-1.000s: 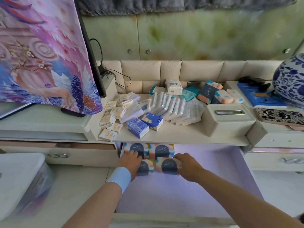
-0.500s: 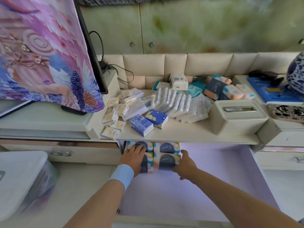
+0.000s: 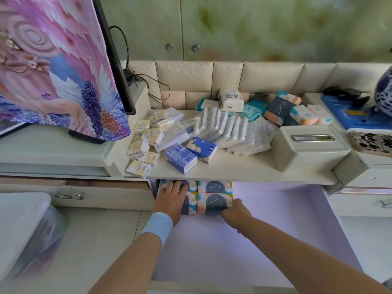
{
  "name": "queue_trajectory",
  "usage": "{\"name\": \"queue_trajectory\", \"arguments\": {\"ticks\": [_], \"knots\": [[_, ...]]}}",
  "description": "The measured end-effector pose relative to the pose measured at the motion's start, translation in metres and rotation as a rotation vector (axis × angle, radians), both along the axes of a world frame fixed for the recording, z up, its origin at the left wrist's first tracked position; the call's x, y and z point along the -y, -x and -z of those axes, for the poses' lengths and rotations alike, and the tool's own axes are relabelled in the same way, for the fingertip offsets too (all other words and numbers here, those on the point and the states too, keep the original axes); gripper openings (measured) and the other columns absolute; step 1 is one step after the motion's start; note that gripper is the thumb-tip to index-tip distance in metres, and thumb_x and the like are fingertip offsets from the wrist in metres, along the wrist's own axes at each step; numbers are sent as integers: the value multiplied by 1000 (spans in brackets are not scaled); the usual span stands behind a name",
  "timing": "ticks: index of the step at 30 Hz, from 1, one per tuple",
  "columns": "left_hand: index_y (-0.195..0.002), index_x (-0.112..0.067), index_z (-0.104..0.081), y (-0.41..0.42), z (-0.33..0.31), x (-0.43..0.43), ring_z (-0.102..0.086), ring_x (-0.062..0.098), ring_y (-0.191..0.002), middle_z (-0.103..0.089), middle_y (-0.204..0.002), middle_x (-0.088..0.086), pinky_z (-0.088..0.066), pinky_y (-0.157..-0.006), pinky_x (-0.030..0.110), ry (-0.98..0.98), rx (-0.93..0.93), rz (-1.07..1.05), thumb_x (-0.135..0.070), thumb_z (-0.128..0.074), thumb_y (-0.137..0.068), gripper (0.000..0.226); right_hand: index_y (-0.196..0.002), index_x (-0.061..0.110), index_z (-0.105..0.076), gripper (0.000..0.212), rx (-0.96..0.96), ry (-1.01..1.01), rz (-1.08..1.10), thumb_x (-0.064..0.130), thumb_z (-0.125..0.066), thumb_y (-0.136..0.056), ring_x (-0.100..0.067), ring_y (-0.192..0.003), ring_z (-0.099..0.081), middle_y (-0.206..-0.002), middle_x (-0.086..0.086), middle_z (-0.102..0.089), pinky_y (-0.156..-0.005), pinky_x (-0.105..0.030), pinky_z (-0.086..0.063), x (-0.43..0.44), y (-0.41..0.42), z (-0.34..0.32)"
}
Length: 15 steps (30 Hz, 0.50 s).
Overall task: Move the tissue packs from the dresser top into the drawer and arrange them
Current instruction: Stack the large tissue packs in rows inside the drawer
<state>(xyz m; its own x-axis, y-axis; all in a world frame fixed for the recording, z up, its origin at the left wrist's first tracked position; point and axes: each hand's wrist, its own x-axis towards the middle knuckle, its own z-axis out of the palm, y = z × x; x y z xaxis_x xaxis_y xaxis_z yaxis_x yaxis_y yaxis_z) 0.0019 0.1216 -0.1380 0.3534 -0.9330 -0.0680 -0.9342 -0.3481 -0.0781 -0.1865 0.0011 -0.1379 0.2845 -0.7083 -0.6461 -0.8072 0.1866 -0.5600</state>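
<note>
Head view: left hand (image 3: 172, 198) flat, open on tissue packs (image 3: 214, 199) at drawer (image 3: 265, 240) back-left; right hand (image 3: 235, 213) fingers curled on front pack's edge. More packs (image 3: 229, 132) on counter (image 3: 244, 166).

A second ago both hands pressed on the front row of tissue packs in the drawer (image 3: 275, 240). Now the left hand (image 3: 172, 199) has slid back over the rear left pack (image 3: 192, 185), lying flat. The right hand (image 3: 235, 212) has drawn back to the near right corner of the front right pack (image 3: 214, 202).
</note>
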Motion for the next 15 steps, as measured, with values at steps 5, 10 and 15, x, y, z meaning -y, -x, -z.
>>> {"name": "queue_trajectory", "arguments": {"ticks": [5,10,15], "knots": [[-143,-22,-35,3,0,4,-41,27,-125,-42,-136,5,-44,-98,36,-27,46,-17,-18,-82,-64,92,-144,24,-31,72,133,67,-8,3,-62,-83,-23,-106,-56,-124,-5,-53,-77,-30,-53,3,0,4],[-146,-21,-28,7,-24,9,-37,28,-130,-37,-140,7,-41,-102,38,-189,29,-27,-24,-80,-72,91,-154,23,-18,77,-49,128,-264,16,-60,-90,-27,-113,-57,-134,-11,-53,-78,-28,-50,13,13,-19],[-137,-21,-41,22,-71,17,-44,26,-124,-43,-135,4,-44,-96,39,-180,-41,18,-42,-66,-83,63,-139,16,-43,47,-200,329,-453,27,-57,-96,-20,-111,-57,-134,-6,-56,-87,-28,-52,19,16,-65]]}}
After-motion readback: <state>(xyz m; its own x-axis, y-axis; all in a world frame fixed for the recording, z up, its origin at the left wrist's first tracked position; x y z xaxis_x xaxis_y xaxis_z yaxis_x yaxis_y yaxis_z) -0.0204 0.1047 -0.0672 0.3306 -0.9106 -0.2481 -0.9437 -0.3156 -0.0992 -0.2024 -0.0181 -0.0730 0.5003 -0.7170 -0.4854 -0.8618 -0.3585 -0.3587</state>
